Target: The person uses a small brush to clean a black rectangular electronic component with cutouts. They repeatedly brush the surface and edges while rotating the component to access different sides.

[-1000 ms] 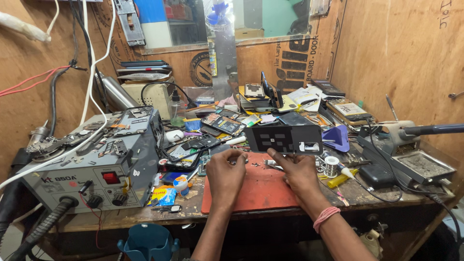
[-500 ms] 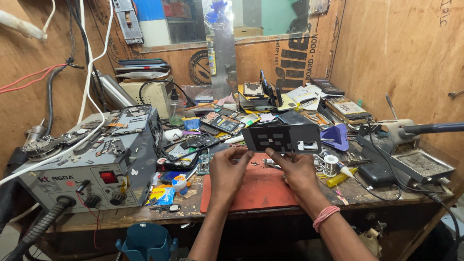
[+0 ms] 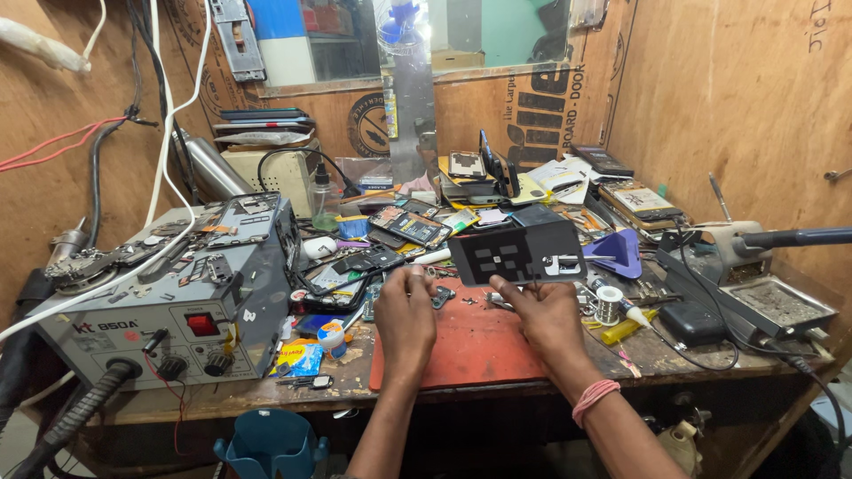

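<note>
As the view looks down on a cluttered wooden bench, the red work mat at its near edge serves as landmark. Over the mat's left part, the left hand has its fingers curled together; what they pinch cannot be told. Over the mat's right part, the right hand, with a pink band at the wrist, has its fingertips closed on the lower edge of a dark phone back panel, held upright just beyond the mat's far edge, its inner face with pale adhesive patches turned toward the viewer. Left of the mat stands a grey hot-air rework station with a red switch and two knobs. Right of the mat lie a spool of solder wire and a yellow-handled tool; farther right sits a soldering station with a metal tray. Beyond the mat, loose phone parts and circuit boards crowd the bench up to the plywood wall.
</note>
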